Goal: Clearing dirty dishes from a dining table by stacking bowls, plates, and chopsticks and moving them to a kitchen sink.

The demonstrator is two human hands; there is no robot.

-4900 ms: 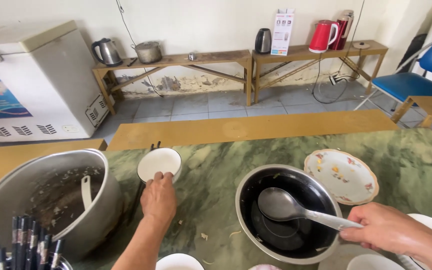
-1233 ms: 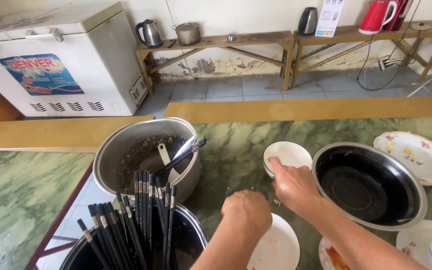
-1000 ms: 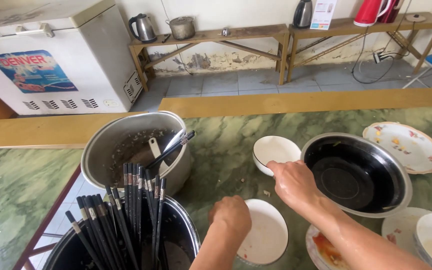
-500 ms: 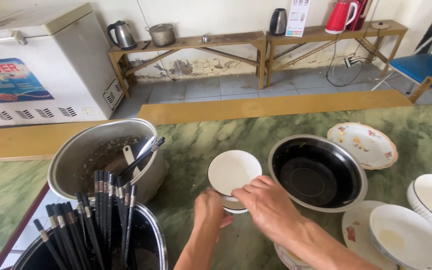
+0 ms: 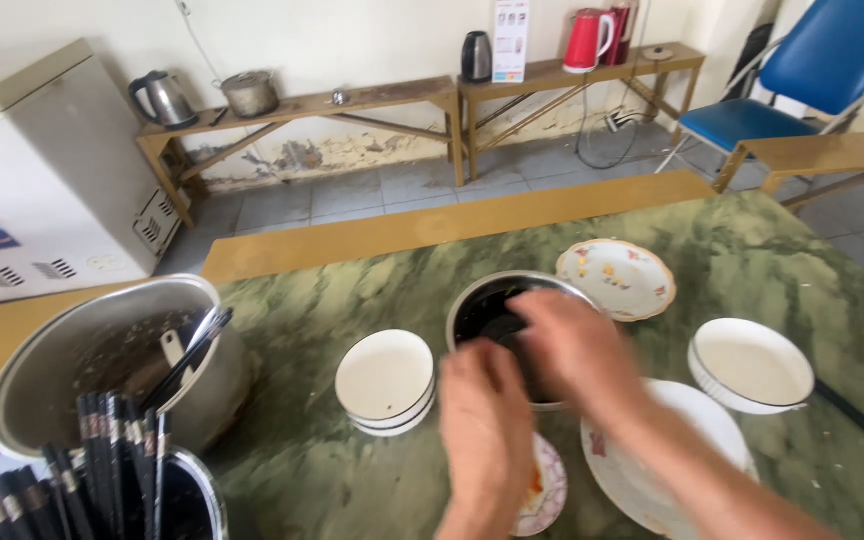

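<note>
My left hand (image 5: 487,440) hangs nearest me, back up, fingers curled loosely down over a small patterned plate (image 5: 542,490); whether it grips anything I cannot tell. My right hand (image 5: 577,350) is blurred, spread open over the rim of the dark metal bowl (image 5: 482,310), holding nothing I can make out. Just left of my hands sit stacked white bowls (image 5: 386,380). Beyond the dark bowl lies a flowered plate (image 5: 616,277).

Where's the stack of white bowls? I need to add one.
Head view, centre-left: stack of white bowls on the green table, between big metal pot and dark bowl.
</note>
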